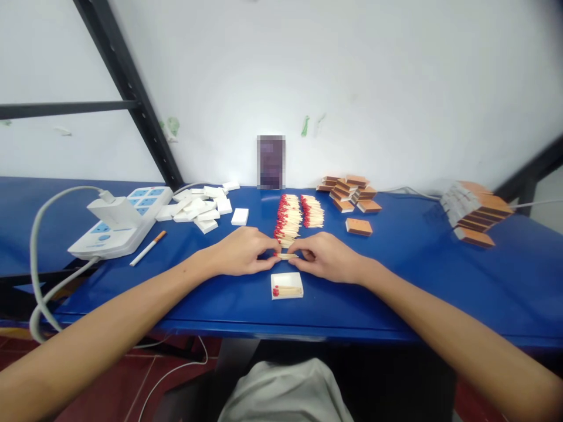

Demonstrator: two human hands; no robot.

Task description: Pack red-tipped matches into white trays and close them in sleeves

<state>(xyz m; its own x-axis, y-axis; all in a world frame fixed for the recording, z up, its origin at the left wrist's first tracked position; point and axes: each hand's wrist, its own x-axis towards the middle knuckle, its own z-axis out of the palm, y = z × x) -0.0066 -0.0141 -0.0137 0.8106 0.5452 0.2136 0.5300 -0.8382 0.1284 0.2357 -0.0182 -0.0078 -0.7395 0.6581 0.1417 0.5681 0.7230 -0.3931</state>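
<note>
A few red-tipped matches [285, 256] are pinched end to end between my two hands, above the blue table. The fingers of my left hand [244, 251] close on the red-head end, and those of my right hand [326, 257] on the plain end. Just beyond my fingertips lies a long pile of matches [289, 214], with a smaller match pile [312, 212] to its right. Nearer to me, a white matchbox tray [287, 278] lies open side up with several matches along its front part. How many matches my fingers hold is hard to tell.
White matchbox trays [197, 205] are heaped at the back left, with one single tray [240, 217] nearby. Brown matchboxes [352, 190] lie at the back right, and more are stacked [477, 208] farther right. A power strip [127, 220] and a cigarette [148, 248] are at left.
</note>
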